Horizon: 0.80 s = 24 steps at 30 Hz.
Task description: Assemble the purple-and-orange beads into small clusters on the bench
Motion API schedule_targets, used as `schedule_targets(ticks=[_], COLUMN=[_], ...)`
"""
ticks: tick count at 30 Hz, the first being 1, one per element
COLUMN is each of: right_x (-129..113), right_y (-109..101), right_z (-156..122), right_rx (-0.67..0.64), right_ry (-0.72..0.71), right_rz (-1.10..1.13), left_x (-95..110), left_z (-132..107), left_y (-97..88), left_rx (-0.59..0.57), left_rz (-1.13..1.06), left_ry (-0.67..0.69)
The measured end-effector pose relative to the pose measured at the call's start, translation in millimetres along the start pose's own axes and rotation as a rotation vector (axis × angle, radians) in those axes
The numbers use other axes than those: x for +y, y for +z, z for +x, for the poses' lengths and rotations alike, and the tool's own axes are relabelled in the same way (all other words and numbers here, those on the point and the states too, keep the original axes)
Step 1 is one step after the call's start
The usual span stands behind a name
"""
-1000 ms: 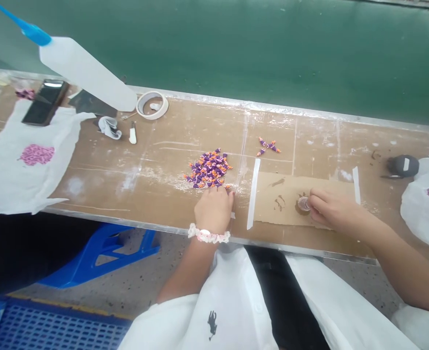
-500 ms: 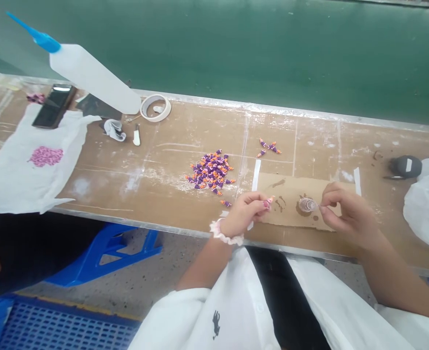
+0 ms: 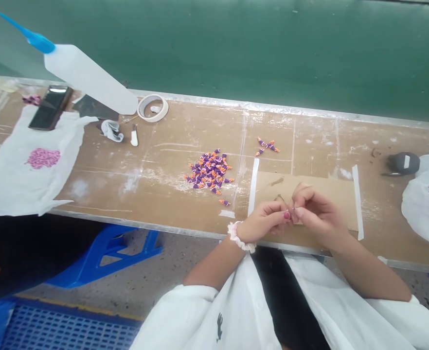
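My left hand, with a white scrunchie at its wrist, pinches a small orange-tipped piece, now mostly hidden by the fingers. Against its fingertips, my right hand is closed in a pinch; what it holds is too small to make out. Both hands are over the near part of a cardboard sheet taped to the table. Left of them lies a pile of small purple and orange cone-shaped pieces, with one stray piece near it. Several more pieces rest beyond the sheet.
A tape roll, a white bottle with blue nozzle, a small white-handled tool and a phone are at the left. Pink bits lie on a white sheet. A dark round object stands right. Someone sits at far left.
My right hand has moved left from the clear object on the cardboard to meet my left hand, and now hides that object. My left hand has shifted slightly right.
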State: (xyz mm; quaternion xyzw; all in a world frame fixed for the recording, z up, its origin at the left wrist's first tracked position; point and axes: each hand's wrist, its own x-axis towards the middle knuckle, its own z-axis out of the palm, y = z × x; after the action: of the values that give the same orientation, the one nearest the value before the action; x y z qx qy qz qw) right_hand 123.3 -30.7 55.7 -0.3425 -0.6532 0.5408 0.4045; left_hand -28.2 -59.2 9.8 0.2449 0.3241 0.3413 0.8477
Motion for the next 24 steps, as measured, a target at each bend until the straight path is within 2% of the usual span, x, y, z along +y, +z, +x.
schedule_targets(ticks=[2, 4, 7, 11, 14, 16, 24], right_x=[-1, -2, -1, 1, 1, 1, 6], right_y=[-1, -1, 0, 9, 15, 18, 22], right_z=[-2, -7, -18, -22, -16, -11, -9], right_rx=[0.017, 0.105, 0.275, 0.365, 0.411, 0.430, 0.492], right_ry=[0.036, 0.007, -0.130, -0.346, -0.521, -0.577, -0.591], right_rz=[0.134, 0.154, -0.080, -0.524, -0.770, -0.852, -0.954], left_x=[-1, -3, -2, 3, 8, 10, 11], left_z=[1, 4, 7, 7, 4, 2, -2], left_y=[1.8, 7.2, 19.8, 37.1, 45.0, 47.4, 50.7], left_rx=[-0.011, 0.037, 0.171, 0.241, 0.257, 0.265, 0.270], left_rz=[-0.083, -0.179, -0.375, -0.594, -0.626, -0.626, -0.616], left_ry=[-0.007, 0.040, 0.099, 0.052, 0.003, -0.016, -0.022])
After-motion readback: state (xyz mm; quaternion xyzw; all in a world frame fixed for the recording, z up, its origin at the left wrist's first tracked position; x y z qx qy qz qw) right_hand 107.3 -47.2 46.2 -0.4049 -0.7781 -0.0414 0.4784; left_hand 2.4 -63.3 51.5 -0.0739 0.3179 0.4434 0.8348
